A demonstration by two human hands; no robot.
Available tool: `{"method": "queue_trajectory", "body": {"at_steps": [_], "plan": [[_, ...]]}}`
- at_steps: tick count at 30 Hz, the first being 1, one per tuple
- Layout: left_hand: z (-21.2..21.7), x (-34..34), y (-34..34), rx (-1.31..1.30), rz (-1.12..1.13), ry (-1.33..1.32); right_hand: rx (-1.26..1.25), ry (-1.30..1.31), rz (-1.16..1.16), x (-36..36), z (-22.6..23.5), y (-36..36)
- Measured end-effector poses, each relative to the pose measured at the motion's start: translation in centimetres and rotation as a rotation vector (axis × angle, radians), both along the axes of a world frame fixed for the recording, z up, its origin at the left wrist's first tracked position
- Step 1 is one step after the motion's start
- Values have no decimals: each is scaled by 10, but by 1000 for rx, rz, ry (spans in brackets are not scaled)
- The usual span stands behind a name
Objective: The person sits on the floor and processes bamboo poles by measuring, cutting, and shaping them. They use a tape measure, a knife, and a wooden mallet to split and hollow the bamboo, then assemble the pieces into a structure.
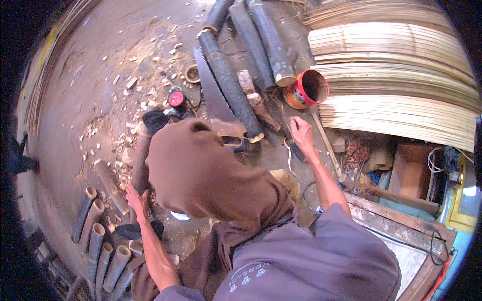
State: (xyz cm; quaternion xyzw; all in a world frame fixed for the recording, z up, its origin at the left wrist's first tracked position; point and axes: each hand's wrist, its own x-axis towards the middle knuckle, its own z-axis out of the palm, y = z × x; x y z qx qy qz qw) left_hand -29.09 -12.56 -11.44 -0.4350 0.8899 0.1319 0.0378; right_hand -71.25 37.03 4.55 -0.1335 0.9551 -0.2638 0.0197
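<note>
My left hand is closed around a brown bamboo tube beside my bent knee, in brown cloth. The tube's upper end lies by a dark foot covering. My right hand is out to the right over the floor, its fingers curled. Whatever it grips, if anything, is hidden; a thin dark strip and a dark handle-like piece lie right by it. A handsaw with a wide blade rests against a dark bamboo pole ahead of the knee. A pale bamboo piece lies left of my left hand.
Several cut bamboo tubes stand at the lower left. Wood chips litter the floor. A red bucket lies tipped near more poles. Stacked pale bamboo strips fill the far right; a long-handled tool lies below.
</note>
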Motion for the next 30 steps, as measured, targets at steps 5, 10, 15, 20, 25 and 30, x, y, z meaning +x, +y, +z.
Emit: {"method": "queue_trajectory", "body": {"at_steps": [5,10,15,20,25,30], "plan": [[-36,59,-37,58,89,29,204,-128,7,33,-63,76],[-6,-3,-5,-38,19,-119,62,-177,-64,56,-76,62],[16,3,1,1,53,-71,-34,-4,112,20,-77,-20],[37,-13,8,124,122,-10,-82,0,225,5,-53,-70],[35,-4,13,-34,40,-8,-135,-70,296,25,-50,-109],[56,-20,24,79,158,-47,-93,-123,549,23,-67,-182]]}}
